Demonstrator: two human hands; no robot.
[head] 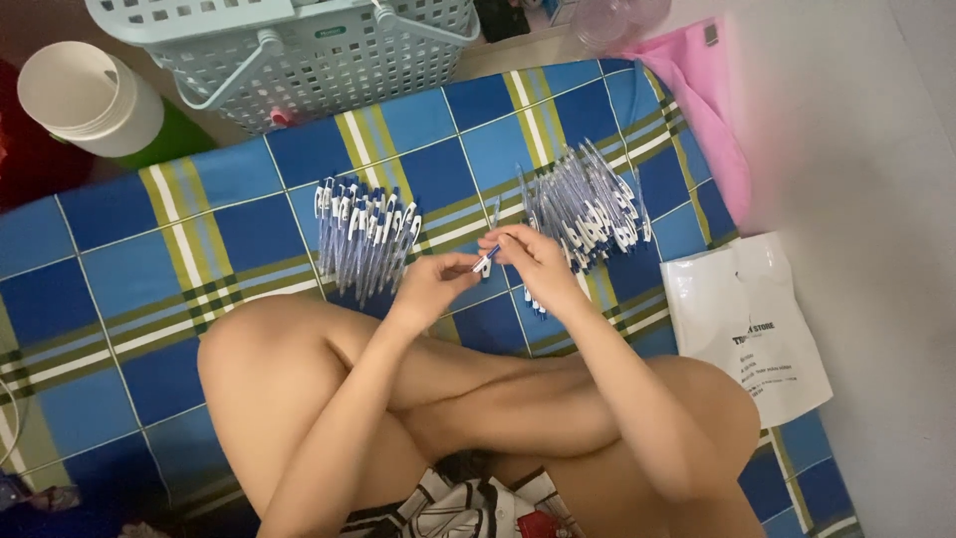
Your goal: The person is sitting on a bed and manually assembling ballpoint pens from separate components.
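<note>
Our left hand (430,284) pinches its fingertips around the lower end of a ballpoint pen (486,261), thumb and forefinger nearly closed on it. Just beyond those fingers lies a neat batch of pens (363,239) on the blue plaid mat (149,269). Our right hand (533,261) curls over the pen's upper part, fingers folded tight around the barrel, with a few more pens poking out below the palm. Past its knuckles, a looser heap of pens (588,204). We'd judge this pen light, stiff, a bit slick: best gripped mid-barrel, not by the thin clip.
</note>
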